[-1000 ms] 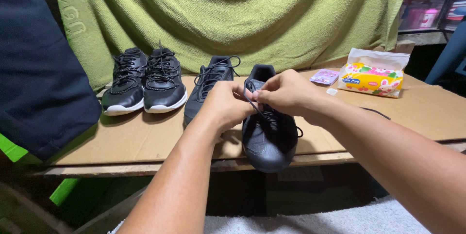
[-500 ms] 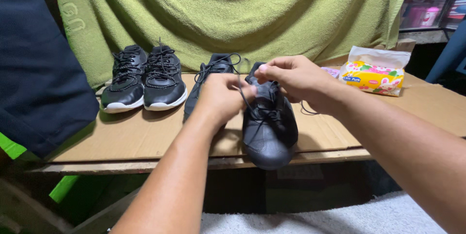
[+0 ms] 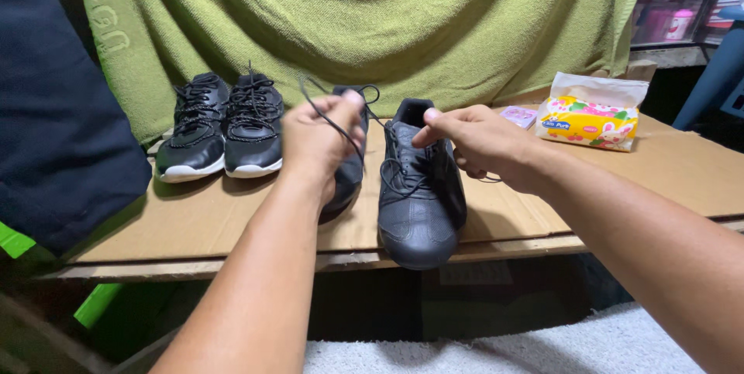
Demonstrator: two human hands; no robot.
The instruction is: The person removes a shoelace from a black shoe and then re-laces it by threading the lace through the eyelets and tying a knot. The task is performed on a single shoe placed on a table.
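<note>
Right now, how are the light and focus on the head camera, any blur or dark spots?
Head view: shoes and towel sharp; black lace readable against the left hand; right hand crisp, no motion blur; near forearms soft; space under the cardboard falls into deep shadow; black shoe shows a mild sheen on its toe.

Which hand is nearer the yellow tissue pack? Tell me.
Right. The right hand is over the tongue of the near black shoe, on the side of the yellow tissue pack. The left hand is farther off, across that shoe, pulling up a lace.
</note>
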